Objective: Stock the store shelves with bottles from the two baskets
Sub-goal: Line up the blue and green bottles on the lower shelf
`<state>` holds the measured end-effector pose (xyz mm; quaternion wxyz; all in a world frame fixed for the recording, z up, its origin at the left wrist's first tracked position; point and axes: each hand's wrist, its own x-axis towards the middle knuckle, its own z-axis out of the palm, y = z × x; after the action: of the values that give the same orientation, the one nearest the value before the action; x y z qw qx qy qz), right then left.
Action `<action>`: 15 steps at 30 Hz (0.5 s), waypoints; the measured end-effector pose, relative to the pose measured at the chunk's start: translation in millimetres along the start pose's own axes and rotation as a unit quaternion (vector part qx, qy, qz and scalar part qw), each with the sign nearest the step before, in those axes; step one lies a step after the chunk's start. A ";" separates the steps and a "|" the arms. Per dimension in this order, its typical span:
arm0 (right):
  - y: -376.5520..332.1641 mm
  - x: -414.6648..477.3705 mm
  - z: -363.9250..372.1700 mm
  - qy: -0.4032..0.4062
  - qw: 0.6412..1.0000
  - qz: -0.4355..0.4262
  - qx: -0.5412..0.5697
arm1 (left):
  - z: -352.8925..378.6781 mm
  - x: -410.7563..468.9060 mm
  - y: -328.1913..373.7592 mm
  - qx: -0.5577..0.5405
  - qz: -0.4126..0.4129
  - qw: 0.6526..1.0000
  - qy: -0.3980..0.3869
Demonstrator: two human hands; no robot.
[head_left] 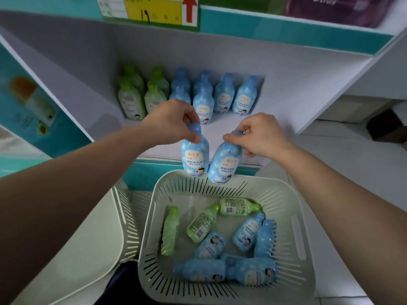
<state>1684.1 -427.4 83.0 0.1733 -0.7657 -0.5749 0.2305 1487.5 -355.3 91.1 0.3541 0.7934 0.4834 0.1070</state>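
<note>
My left hand (174, 119) pinches the cap of an upright blue bottle (195, 159), held in the air over the shelf's front edge. My right hand (262, 134) grips the cap of a second blue bottle (224, 165), which tilts left and touches the first. Below them a pale slotted basket (293, 245) holds three green bottles (201, 223) and several blue bottles (247, 232) lying flat. On the white shelf (275, 119), green bottles (132, 102) stand at the left and blue bottles (223, 95) in rows to their right.
A second pale basket (123, 223) sits to the left, partly under my left arm, its contents hidden. An upper shelf edge with a yellow price tag (154, 12) hangs overhead. Bare shelf surface lies to the right of the standing blue bottles. White floor tiles (343, 150) show at right.
</note>
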 end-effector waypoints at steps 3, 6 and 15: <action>-0.9 9.5 -5.9 0.040 0.999 -0.007 -0.021 | 0.6 8.9 4.8 0.019 0.013 0.999 0.025; 0.4 19.7 -10.0 0.094 0.993 -0.026 -0.064 | 2.1 17.5 6.4 0.013 0.018 0.998 0.053; 17.8 23.3 -2.3 0.160 0.977 -0.008 -0.139 | 19.6 61.2 35.5 0.089 0.080 0.988 0.102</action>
<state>1705.1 -410.0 71.9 0.1570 -0.8049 -0.5718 0.0218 1553.3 -322.7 89.9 0.2212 0.8427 0.4596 0.1724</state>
